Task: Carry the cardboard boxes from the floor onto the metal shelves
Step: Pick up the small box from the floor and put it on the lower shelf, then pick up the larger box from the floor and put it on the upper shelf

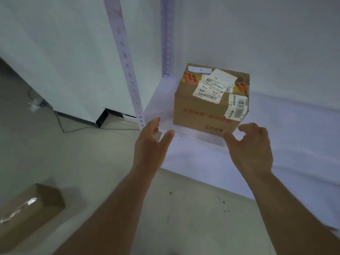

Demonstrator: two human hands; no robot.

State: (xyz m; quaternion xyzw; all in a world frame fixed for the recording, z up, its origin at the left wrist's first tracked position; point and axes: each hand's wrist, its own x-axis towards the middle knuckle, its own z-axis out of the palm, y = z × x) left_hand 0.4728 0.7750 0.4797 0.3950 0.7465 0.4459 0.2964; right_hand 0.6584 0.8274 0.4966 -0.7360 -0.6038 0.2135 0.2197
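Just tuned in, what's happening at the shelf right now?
A labelled cardboard box sits on the white metal shelf, near its left corner. Both bare hands are open just in front of it, the left hand and the right hand, holding nothing. Another taped box waits on the floor at lower left.

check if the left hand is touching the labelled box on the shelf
Apart. The head view shows the left hand open, short of the labelled box, with a bare strip of shelf plainly visible between them.
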